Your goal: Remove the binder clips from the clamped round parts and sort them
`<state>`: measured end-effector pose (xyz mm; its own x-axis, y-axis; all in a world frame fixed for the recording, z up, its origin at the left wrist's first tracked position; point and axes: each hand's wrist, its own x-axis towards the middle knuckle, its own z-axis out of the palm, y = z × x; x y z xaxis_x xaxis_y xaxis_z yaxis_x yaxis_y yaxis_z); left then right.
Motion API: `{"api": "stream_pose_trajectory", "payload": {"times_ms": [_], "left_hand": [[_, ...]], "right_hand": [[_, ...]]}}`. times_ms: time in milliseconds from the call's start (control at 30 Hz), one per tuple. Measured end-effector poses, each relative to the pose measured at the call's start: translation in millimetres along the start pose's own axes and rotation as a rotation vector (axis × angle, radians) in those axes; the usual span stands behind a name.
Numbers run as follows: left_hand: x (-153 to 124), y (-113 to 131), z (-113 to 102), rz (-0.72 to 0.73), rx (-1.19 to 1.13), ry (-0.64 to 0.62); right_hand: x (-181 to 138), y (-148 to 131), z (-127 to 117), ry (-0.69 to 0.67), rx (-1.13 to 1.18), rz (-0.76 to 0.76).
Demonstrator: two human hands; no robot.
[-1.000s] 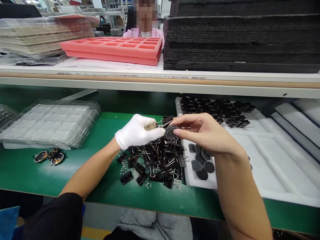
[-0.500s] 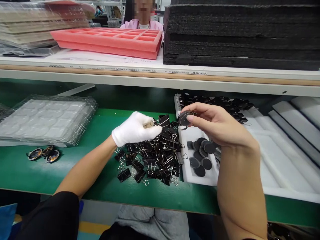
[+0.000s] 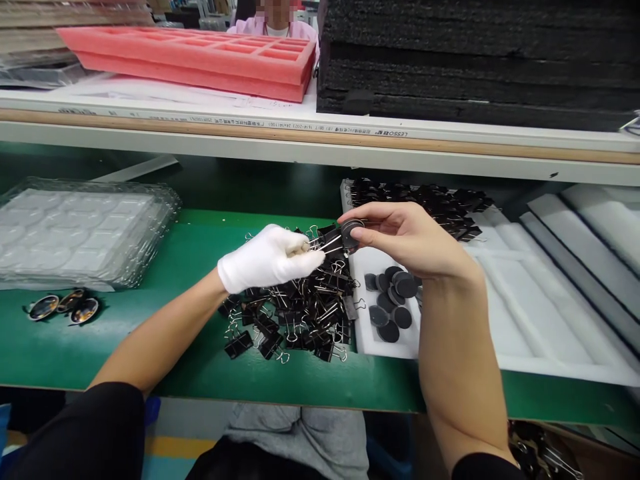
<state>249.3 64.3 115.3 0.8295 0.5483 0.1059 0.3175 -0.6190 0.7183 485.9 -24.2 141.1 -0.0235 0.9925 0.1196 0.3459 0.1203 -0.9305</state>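
My left hand (image 3: 267, 259), in a white glove, pinches the wire handles of a black binder clip (image 3: 327, 239) above a pile of binder clips (image 3: 295, 313) on the green bench. My bare right hand (image 3: 405, 237) holds a dark round disc (image 3: 351, 233) between thumb and fingers, right at the clip's jaws. More dark discs (image 3: 390, 300) lie loose on the white foam tray (image 3: 500, 313) just below my right hand.
Clipped parts (image 3: 425, 203) fill the back of the foam tray. Clear blister trays (image 3: 80, 230) sit at the left, with shiny oval pieces (image 3: 63, 308) before them. The shelf above carries a pink foam tray (image 3: 200, 57) and black foam sheets (image 3: 475, 60). A person sits beyond.
My right hand drew the disc away from the clip to the right, then brought it back to the clip's jaws. The view has shifted a little to the right.
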Motion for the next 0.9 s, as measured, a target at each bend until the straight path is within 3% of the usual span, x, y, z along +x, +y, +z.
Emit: {"api": "stream_pose_trajectory", "payload": {"times_ms": [267, 333, 500, 600, 767, 900], "left_hand": [[-0.4, 1.4, -10.7, -0.054, 0.012, -0.088], [-2.5, 1.9, -23.2, -0.043, 0.023, -0.129], [-9.9, -0.9, -44.6, -0.086, 0.258, -0.051], [-12.1, -4.7, -38.1, -0.140, 0.433, -0.160], [-12.7, -11.0, -31.5, -0.196, 0.522, -0.269], [-16.9, -10.1, -50.4, -0.213, 0.571, -0.191]], "right_hand": [[0.3, 2.3, 4.3, -0.018, -0.032, 0.001], [2.0, 4.4, 5.7, 0.028, 0.057, 0.000], [9.1, 7.4, 6.0, 0.209, 0.375, 0.040], [11.5, 9.1, 6.5, 0.148, 0.454, 0.136], [11.9, 9.6, 11.7, 0.080, 0.535, 0.194], [10.7, 7.1, 12.8, 0.086, 0.570, 0.174]]}}
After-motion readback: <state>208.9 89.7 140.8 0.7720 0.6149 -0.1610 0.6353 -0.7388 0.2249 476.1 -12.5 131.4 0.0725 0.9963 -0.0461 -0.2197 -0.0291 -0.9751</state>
